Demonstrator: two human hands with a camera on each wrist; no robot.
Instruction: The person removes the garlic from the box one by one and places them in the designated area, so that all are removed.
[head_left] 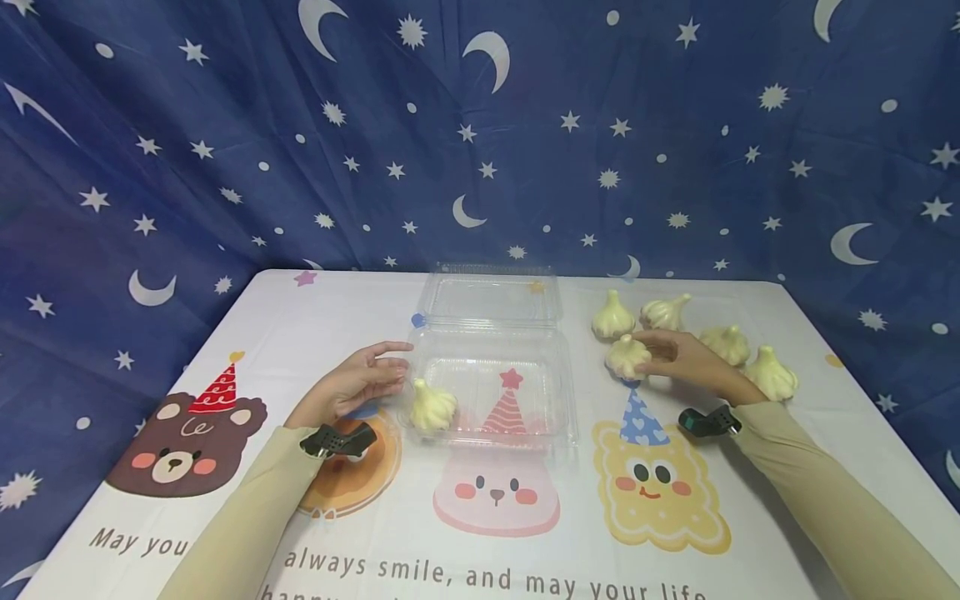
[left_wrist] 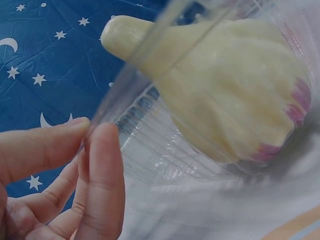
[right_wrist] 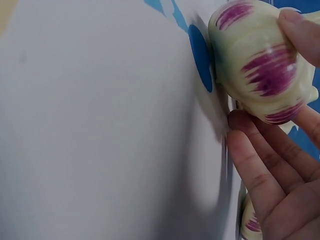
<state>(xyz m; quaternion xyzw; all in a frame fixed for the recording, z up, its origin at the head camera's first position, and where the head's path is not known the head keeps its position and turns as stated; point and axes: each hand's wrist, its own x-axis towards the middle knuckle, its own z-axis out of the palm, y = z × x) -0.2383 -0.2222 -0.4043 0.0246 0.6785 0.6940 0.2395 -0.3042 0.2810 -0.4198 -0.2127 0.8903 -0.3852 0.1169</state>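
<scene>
A clear plastic clamshell box point(head_left: 491, 437) lies with its lid point(head_left: 491, 300) folded back. Inside, at the left end of its base, sits a pale model garlic bulb point(head_left: 432, 406). My left hand point(head_left: 363, 379) pinches the box's left rim between thumb and fingers point(left_wrist: 105, 180). Over on the right, my right hand point(head_left: 686, 360) grips another garlic bulb point(head_left: 627, 357). Purple streaks mark that bulb's underside in the right wrist view, where thumb and fingers point(right_wrist: 260, 175) hold it. It is close to the cloth; whether it touches cannot be told.
Around the right hand lie several more garlic bulbs: one upright point(head_left: 613, 317), one tilted point(head_left: 665, 312), and others near the right wrist point(head_left: 772, 375). A white printed cloth point(head_left: 337, 312) covers the table. Behind it hangs a blue curtain point(head_left: 525, 125) with moons and stars.
</scene>
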